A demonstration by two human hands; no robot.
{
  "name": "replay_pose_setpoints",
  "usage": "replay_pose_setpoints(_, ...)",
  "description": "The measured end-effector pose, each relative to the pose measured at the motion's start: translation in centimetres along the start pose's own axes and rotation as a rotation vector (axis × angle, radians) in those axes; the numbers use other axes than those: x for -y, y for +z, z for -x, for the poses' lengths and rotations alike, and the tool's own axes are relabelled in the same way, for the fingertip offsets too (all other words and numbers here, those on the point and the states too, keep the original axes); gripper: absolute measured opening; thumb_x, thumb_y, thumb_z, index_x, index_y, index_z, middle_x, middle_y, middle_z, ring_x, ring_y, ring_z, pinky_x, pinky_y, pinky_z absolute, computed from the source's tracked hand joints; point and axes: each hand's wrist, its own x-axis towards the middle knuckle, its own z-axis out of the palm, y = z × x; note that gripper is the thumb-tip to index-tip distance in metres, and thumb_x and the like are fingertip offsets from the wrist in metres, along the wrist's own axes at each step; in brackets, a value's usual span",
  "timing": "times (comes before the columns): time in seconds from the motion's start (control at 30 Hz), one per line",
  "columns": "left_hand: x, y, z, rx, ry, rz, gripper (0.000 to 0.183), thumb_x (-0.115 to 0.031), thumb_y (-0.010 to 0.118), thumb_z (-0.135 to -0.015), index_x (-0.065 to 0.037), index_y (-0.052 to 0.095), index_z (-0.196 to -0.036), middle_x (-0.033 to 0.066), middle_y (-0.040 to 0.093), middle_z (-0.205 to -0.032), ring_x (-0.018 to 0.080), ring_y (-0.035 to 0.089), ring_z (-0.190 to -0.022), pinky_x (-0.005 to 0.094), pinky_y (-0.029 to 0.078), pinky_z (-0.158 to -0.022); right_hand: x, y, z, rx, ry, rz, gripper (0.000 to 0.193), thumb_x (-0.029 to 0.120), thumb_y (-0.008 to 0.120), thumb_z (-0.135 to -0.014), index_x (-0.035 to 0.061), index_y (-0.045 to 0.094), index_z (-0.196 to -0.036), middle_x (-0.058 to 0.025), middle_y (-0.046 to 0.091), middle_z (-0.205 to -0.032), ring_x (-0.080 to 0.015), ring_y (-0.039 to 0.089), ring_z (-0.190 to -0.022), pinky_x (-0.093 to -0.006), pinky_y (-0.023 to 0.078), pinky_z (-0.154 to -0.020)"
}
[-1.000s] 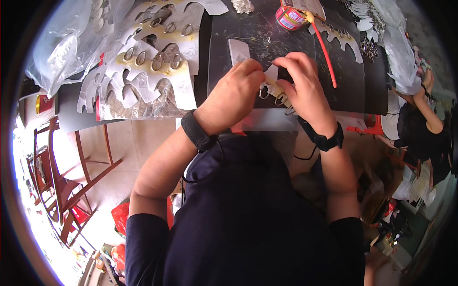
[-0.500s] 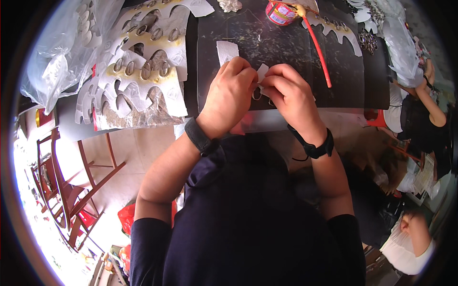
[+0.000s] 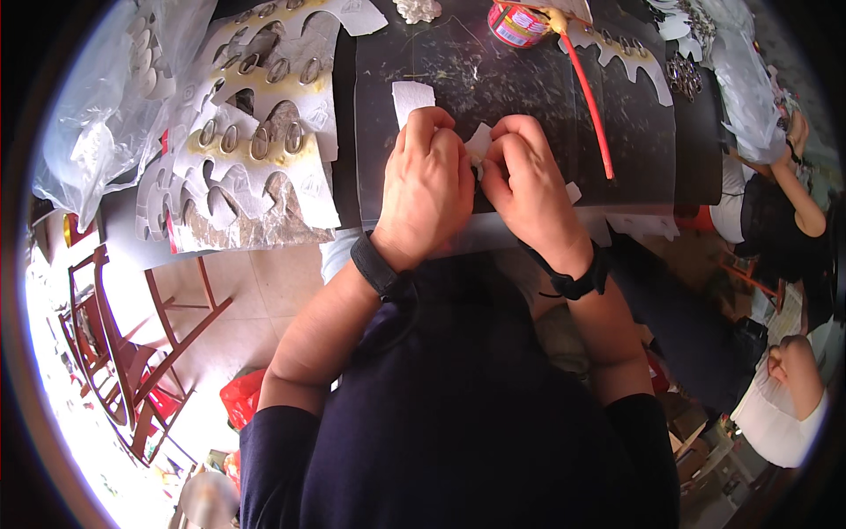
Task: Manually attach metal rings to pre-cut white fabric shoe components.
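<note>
My left hand [image 3: 426,196] and my right hand [image 3: 534,183] meet over the front of the dark work board. Fingers of both are closed in a pinch on a small white paper-like piece [image 3: 478,143], whose upper corner stands out between them. Something small and dark shows below it at the fingertips, too covered to name. Beyond my left knuckles lies another white paper-like piece [image 3: 412,99]. To the left, scalloped white sheets [image 3: 310,187] carry rows of oval metal rings [image 3: 260,141], with yellowish stains around them.
A pink-labelled tin [image 3: 518,26] stands at the back, a red stick [image 3: 589,106] slanting from it across the dark board [image 3: 634,159]. Clear plastic bags [image 3: 97,132] sit far left. At right are metal pieces [image 3: 683,78] and other people, one showing an arm [image 3: 800,375].
Both hands stay pinched together. The metal ring seen under my fingers before is now hidden. My view has shifted slightly, and the co-worker's arm at lower right has moved.
</note>
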Motion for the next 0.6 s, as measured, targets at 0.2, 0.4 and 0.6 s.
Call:
replay_pose_setpoints(0.2, 0.01, 0.10, 0.00, -0.012, -0.052, 0.011, 0.009, 0.002, 0.062, -0.071, 0.000, 0.054, -0.076, 0.0140, 0.052, -0.101, 0.0314, 0.056, -0.086, 0.0381, 0.047, -0.076, 0.58, 0.70, 0.03, -0.074, 0.099, 0.053, 0.015, -0.008, 0.061, -0.073, -0.0013, 0.050, -0.081, -0.0172, 0.047, -0.104, -0.0304, 0.054, -0.083, -0.0358, 0.047, -0.067)
replay_pose_setpoints(0.4, -0.15, -0.10, -0.22, 0.012, -0.084, 0.023, 0.009, 0.001, 0.062, -0.072, 0.000, 0.054, -0.075, 0.0138, 0.052, -0.099, 0.0310, 0.056, -0.085, 0.0378, 0.047, -0.075, 0.53, 0.69, 0.08, -0.045, 0.146, 0.069, 0.016, -0.009, 0.061, -0.069, -0.0050, 0.050, -0.079, -0.0212, 0.045, -0.102, -0.0344, 0.055, -0.084, -0.0387, 0.047, -0.077)
replay_pose_setpoints(0.6, -0.46, -0.41, -0.52, 0.045, -0.127, 0.030, 0.009, 0.001, 0.062, -0.072, 0.001, 0.054, -0.076, 0.0144, 0.051, -0.100, 0.0317, 0.055, -0.085, 0.0382, 0.048, -0.075, 0.45, 0.26, -0.35, -0.015, 0.146, 0.066, 0.014, -0.008, 0.061, -0.070, -0.0060, 0.051, -0.079, -0.0208, 0.046, -0.099, -0.0351, 0.054, -0.085, -0.0389, 0.046, -0.077)
